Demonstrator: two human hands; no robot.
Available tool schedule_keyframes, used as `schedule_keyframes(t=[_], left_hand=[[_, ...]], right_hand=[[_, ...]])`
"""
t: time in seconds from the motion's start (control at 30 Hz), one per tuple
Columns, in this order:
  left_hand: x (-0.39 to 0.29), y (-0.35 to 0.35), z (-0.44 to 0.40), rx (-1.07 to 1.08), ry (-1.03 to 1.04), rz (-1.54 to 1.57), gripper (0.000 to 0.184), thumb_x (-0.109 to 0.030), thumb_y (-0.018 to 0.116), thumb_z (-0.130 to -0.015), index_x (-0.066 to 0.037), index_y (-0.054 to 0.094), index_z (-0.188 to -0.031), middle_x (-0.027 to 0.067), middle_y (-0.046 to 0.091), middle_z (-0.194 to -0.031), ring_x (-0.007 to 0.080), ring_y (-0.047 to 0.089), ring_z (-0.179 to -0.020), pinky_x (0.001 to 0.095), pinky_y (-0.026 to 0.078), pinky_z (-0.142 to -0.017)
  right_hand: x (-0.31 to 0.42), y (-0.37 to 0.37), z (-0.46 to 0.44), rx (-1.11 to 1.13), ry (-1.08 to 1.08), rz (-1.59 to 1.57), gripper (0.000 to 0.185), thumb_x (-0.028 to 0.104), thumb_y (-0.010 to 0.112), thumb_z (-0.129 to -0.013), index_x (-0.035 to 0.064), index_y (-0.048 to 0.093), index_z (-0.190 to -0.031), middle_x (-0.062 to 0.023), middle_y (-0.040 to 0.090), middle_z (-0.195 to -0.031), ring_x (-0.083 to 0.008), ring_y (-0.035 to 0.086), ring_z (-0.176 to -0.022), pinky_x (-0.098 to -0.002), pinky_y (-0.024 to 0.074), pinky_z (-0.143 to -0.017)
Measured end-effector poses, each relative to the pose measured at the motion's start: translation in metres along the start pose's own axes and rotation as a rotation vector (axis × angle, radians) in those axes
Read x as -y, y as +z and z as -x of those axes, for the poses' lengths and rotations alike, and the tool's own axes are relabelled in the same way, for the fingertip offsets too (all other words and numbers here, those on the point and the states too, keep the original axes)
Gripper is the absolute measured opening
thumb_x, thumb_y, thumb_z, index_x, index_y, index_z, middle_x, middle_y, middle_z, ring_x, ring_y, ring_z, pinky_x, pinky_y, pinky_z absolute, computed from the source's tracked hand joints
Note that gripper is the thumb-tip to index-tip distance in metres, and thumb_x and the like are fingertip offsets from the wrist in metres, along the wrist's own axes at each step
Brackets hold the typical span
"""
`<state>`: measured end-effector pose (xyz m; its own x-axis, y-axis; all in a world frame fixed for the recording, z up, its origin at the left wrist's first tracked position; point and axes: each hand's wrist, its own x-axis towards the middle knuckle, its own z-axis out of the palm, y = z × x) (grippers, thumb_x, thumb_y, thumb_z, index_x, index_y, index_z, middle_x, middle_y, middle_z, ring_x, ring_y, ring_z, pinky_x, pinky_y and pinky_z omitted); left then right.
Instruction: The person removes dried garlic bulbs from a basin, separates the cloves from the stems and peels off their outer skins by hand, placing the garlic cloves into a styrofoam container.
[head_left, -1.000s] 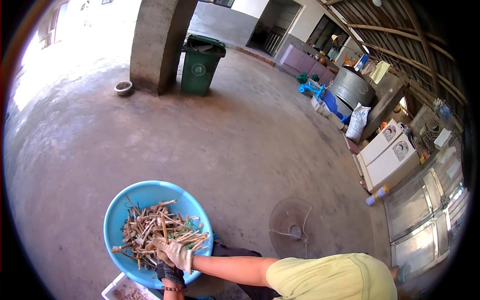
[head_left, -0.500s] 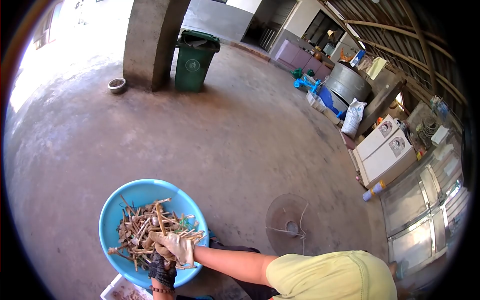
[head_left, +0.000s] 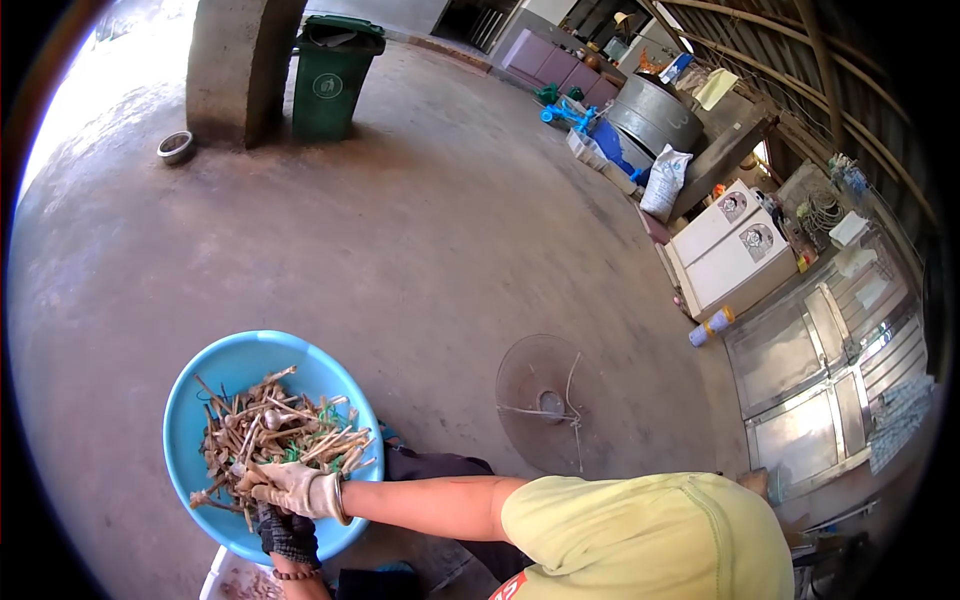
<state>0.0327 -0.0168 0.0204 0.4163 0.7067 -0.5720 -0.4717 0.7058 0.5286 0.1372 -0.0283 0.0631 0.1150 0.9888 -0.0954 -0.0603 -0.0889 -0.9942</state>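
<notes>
A light blue basin [head_left: 180, 430] holds a heap of dry brown stalks with pale bulbs [head_left: 270, 418], like garlic, and some green strings. At the heap's near edge my right hand [head_left: 298, 488], in a pale glove, has its fingers closed; what they hold is too small to make out. Just below it, against the basin's near rim, is my left hand [head_left: 285, 530] in a black glove, with a bead bracelet at the wrist. Its fingers are bent under the right hand, and what they grip is hidden.
A white box [head_left: 220, 580] with small scraps sits partly beneath the basin. Right of the basin lies a round transparent disc [head_left: 530, 430] with string. Farther off are a green bin [head_left: 328, 90], a pillar [head_left: 225, 75], a small bowl [head_left: 175, 148] and a white cabinet [head_left: 730, 250].
The view has turned, shifting the surroundings left and up. The stalk that stood upright at my right hand no longer shows there. Both hands remain together at the heap.
</notes>
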Motion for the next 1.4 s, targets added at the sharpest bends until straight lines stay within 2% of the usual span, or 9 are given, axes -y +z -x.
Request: schedule_keyframes(t=[0.07, 0.13, 0.2, 0.3, 0.43, 0.53, 0.8, 1.0, 1.4], left_hand=[[0.003, -0.005, -0.015, -0.176, -0.141, 0.176, 0.032, -0.032, 0.040, -0.090, -0.008, 0.057, -0.100, 0.0062, 0.061, -0.089, 0.0184, 0.059, -0.076, 0.0280, 0.048, -0.060], [0.020, -0.065, -0.060, 0.733, -0.128, 0.382, 0.032, -0.034, 0.038, -0.091, -0.009, 0.056, -0.100, 0.0034, 0.060, -0.083, 0.0130, 0.055, -0.057, 0.0211, 0.041, -0.043], [0.007, -0.039, -0.036, 0.635, -0.120, 0.325, 0.034, -0.035, 0.034, -0.091, -0.009, 0.052, -0.103, 0.0021, 0.060, -0.078, 0.0081, 0.047, -0.046, 0.0147, 0.031, -0.034], [0.003, -0.014, -0.013, -0.189, 0.077, -0.094, 0.030, -0.040, 0.041, -0.089, -0.014, 0.054, -0.090, -0.0033, 0.054, -0.068, 0.0074, 0.049, -0.058, 0.0193, 0.040, -0.051], [0.013, -0.072, -0.035, -0.082, 0.032, -0.407, 0.031, -0.042, 0.043, -0.087, -0.014, 0.054, -0.094, -0.0025, 0.056, -0.071, 0.0065, 0.049, -0.058, 0.0172, 0.039, -0.048], [0.012, -0.089, -0.045, 0.033, 0.081, -0.614, 0.053, -0.022, 0.055, -0.081, 0.000, 0.035, -0.125, 0.0152, 0.048, -0.120, 0.0265, 0.049, -0.106, 0.0318, 0.040, -0.089], [-0.021, -0.027, -0.019, -0.172, -0.100, 0.014, 0.038, -0.027, 0.048, -0.088, -0.003, 0.046, -0.117, 0.0085, 0.057, -0.105, 0.0184, 0.056, -0.085, 0.0282, 0.047, -0.073], [-0.006, -0.044, -0.017, 0.039, 0.402, -1.362, 0.040, -0.014, 0.049, -0.085, -0.006, 0.039, -0.124, 0.0077, 0.060, -0.102, 0.0169, 0.059, -0.082, 0.0272, 0.049, -0.065], [-0.005, -0.043, -0.033, 0.114, -0.244, 0.149, 0.041, -0.037, 0.034, -0.091, -0.009, 0.042, -0.119, 0.0096, 0.049, -0.118, 0.0232, 0.047, -0.108, 0.0360, 0.035, -0.095]], right_hand=[[-0.023, 0.003, -0.009, -0.114, 0.093, -0.151, 0.018, 0.019, 0.053, -0.085, 0.0030, 0.053, -0.094, -0.0051, 0.056, -0.073, -0.0130, 0.053, -0.063, -0.0264, 0.0442, -0.056], [0.010, -0.003, -0.001, -0.005, 0.249, -0.262, 0.018, 0.019, 0.054, -0.085, 0.0034, 0.052, -0.094, -0.0053, 0.055, -0.068, -0.0102, 0.051, -0.054, -0.0246, 0.0425, -0.047], [0.012, -0.002, -0.001, 0.045, 0.285, -0.338, 0.016, 0.019, 0.050, -0.086, 0.0038, 0.053, -0.092, -0.0036, 0.051, -0.063, -0.0101, 0.050, -0.049, -0.0232, 0.0412, -0.043], [0.019, -0.006, 0.002, 0.033, 0.333, -0.396, 0.019, 0.023, 0.047, -0.088, 0.0063, 0.056, -0.090, -0.0020, 0.050, -0.062, -0.0094, 0.049, -0.052, -0.0223, 0.0390, -0.043], [0.002, -0.006, -0.007, -0.059, 0.344, -0.249, 0.019, 0.022, 0.045, -0.089, 0.0059, 0.056, -0.087, -0.0015, 0.049, -0.060, -0.0107, 0.044, -0.047, -0.0250, 0.0341, -0.039], [0.007, -0.012, -0.007, -0.154, 0.358, -0.447, 0.022, 0.027, 0.046, -0.089, 0.0073, 0.056, -0.086, 0.0015, 0.045, -0.053, -0.0071, 0.041, -0.042, -0.0203, 0.0292, -0.036], [-0.001, -0.008, 0.003, -0.325, 0.107, 0.633, 0.060, 0.026, 0.061, -0.074, 0.0056, 0.037, -0.125, -0.0225, 0.055, -0.102, -0.0361, 0.053, -0.097, -0.0386, 0.0411, -0.084], [-0.011, -0.001, 0.001, 0.065, 0.077, 0.686, 0.042, 0.032, 0.061, -0.068, 0.0072, 0.056, -0.101, -0.0176, 0.059, -0.092, -0.0344, 0.056, -0.088, -0.0387, 0.0449, -0.074], [0.026, -0.006, 0.007, 0.051, 0.172, 0.686, 0.030, 0.022, 0.061, -0.063, 0.0048, 0.056, -0.088, -0.0165, 0.059, -0.083, -0.0344, 0.057, -0.082, -0.0385, 0.0451, -0.070]])
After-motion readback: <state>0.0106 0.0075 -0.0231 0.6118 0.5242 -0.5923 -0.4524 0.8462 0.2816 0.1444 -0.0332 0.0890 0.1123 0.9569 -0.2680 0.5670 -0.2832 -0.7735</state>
